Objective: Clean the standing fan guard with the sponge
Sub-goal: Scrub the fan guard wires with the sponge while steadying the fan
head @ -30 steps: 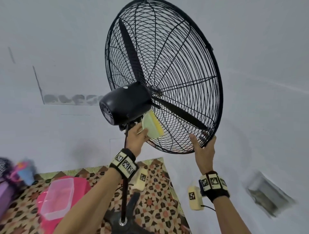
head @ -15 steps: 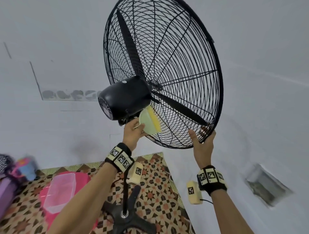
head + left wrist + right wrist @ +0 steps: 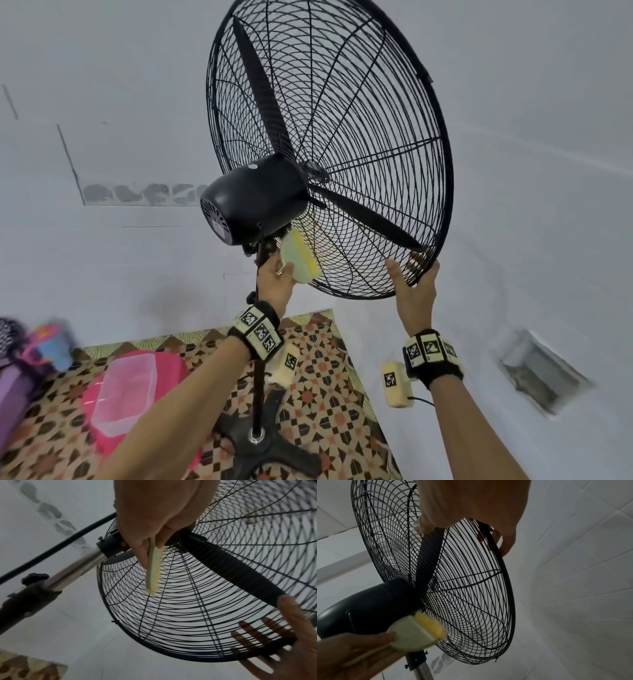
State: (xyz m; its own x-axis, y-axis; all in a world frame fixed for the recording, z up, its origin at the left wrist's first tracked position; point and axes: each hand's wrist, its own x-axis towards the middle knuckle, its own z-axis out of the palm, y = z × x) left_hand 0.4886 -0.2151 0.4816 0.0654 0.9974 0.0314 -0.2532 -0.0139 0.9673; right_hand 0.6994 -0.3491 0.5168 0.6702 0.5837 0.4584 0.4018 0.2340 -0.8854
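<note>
The black standing fan guard [image 3: 346,113] tilts upward in front of a white wall. My left hand [image 3: 274,282] grips a green and yellow sponge [image 3: 300,261] and presses its yellow side on the rear wires just below the motor housing [image 3: 255,198]. In the left wrist view the sponge [image 3: 153,572] shows edge-on, against the guard [image 3: 171,615]. My right hand [image 3: 415,286] grips the guard's lower rim, thumb behind and fingers in front; the fingers [image 3: 254,632] show through the wires. From the right wrist, the sponge [image 3: 414,632] sits low left beside the guard [image 3: 471,588].
The fan's pole [image 3: 257,359] runs down to a black base [image 3: 260,445] on a patterned mat [image 3: 325,394]. A pink tub holding a clear container [image 3: 126,390] lies at the left. A wall opening [image 3: 537,370] is low at the right.
The sponge has slid slightly down the rear wires under the motor. The right hand keeps its hold on the lower rim.
</note>
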